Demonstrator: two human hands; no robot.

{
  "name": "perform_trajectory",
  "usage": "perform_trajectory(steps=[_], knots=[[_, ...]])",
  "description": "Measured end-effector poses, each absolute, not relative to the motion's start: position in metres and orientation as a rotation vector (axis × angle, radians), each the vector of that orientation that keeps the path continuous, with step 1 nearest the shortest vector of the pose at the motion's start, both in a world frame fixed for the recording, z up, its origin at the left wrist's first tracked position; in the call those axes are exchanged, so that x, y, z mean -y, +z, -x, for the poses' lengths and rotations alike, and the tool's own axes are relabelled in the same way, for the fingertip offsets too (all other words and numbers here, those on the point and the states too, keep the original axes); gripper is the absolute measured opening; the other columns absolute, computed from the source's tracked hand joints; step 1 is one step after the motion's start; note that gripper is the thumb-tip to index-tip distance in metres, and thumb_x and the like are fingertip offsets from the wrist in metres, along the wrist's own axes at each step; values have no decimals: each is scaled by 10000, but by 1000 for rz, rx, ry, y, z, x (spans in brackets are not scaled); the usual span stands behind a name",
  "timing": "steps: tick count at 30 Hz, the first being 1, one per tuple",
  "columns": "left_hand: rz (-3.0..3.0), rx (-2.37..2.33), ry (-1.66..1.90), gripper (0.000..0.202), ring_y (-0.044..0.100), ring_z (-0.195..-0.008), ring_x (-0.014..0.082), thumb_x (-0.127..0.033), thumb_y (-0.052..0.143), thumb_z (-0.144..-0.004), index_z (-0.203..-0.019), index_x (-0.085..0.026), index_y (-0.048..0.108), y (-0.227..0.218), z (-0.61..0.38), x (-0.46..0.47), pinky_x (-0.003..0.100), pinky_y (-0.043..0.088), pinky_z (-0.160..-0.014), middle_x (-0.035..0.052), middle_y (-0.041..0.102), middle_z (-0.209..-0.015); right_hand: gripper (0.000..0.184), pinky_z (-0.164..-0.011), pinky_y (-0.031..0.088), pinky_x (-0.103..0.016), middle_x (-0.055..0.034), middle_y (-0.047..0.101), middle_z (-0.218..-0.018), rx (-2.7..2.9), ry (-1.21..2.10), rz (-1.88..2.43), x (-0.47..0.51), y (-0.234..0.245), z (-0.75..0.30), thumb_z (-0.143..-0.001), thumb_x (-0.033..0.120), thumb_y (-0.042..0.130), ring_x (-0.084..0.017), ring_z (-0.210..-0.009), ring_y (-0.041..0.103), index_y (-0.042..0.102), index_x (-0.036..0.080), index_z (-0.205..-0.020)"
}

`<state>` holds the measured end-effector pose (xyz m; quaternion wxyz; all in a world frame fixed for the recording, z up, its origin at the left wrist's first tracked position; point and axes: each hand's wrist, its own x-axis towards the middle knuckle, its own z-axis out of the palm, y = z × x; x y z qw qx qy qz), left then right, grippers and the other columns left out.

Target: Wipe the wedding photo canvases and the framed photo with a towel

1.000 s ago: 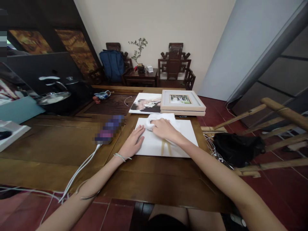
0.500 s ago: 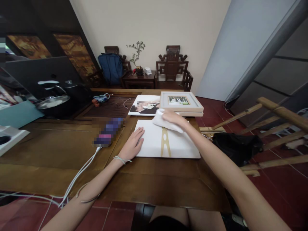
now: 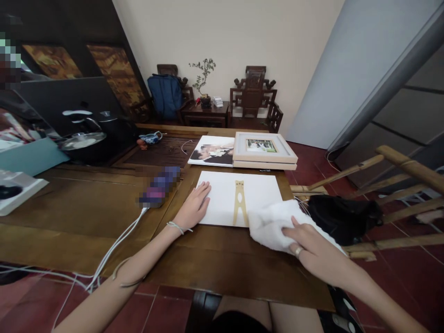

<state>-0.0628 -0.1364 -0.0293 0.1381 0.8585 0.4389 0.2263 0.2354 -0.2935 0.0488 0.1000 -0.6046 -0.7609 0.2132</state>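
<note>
A white rectangular board (image 3: 222, 196) lies flat on the wooden table, with a tan A-shaped stand piece (image 3: 239, 201) on its middle. My left hand (image 3: 195, 203) rests flat on the board's left edge, fingers stretched out. At the board's near right corner, my right hand (image 3: 307, 245) grips a white cloth (image 3: 272, 224). The cloth hangs loosely bunched, covering that corner and part of the table's right side.
Behind the board are a photo print (image 3: 215, 155) and stacked light-wood picture frames (image 3: 265, 157). A phone (image 3: 159, 187) with white cables (image 3: 120, 243) lies left. Kettles (image 3: 85, 138) stand farther back. A bamboo chair (image 3: 398, 159) with a black bag (image 3: 343, 215) is right of the table.
My right hand has drawn the cloth from the board's far side toward me and to the right, uncovering the stand piece's top. My left hand has stayed on the left edge.
</note>
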Motion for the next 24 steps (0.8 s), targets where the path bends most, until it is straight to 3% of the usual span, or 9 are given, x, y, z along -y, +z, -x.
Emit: perform_trajectory(steps=[5,12,17,24], knots=[[-2491,-1277,653,470,255,-1354,235,-297,303,-912,-1325,-93,400,-30,63,136,462,218,-1103,146,360,-1426,375,-903,372,-408,-117,636,-1058,2153,574,1836,252,52,-244,-781,243,363,-295,-1073,512,632,154,-1026],[-2480,-1253,664,480,257,-1354,231,-310,313,-912,-1330,-88,398,-31,64,135,451,210,-1109,147,363,-1425,232,-718,410,-324,-95,666,-896,2140,514,1733,130,58,-257,-694,158,380,-249,-830,565,611,156,-718],[-2473,-1245,675,472,261,-1352,229,-315,315,-912,-1329,-111,399,-31,64,136,460,214,-1105,138,366,-1425,265,-778,386,-332,-111,646,-1000,2086,443,1773,131,51,-252,-737,173,363,-266,-932,536,620,151,-800],[-2486,-1263,660,469,256,-1354,239,-305,306,-910,-1327,-111,397,-31,63,136,480,219,-1097,144,356,-1430,367,-927,337,-416,-106,629,-1082,2135,538,1838,247,42,-238,-795,230,362,-301,-1140,461,631,180,-1040]])
